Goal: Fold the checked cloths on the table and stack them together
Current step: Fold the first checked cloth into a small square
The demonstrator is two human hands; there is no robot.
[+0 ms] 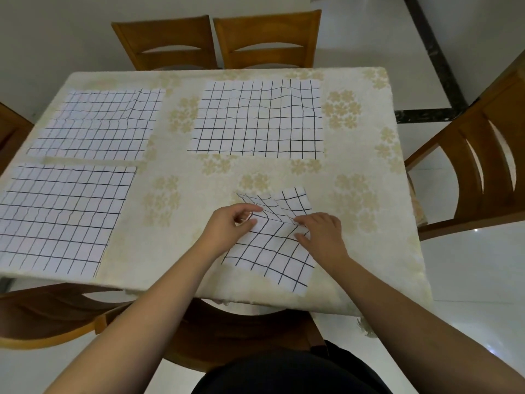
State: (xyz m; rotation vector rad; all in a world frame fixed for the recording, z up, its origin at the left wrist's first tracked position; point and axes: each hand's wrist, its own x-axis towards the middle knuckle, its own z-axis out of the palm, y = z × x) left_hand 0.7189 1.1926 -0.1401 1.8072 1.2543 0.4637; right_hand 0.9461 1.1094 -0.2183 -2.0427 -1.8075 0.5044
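As both hands [279,226] pinch near cloth [270,251], tablecloth [176,177] bare leftward

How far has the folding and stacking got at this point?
Nothing is stacked yet. Both hands, left and right, are working the near cloth, partly folded. Three cloths remain flat: far right, far left, near left.

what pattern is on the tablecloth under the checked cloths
Cream tablecloth with pale gold flower clusters, in the head view.
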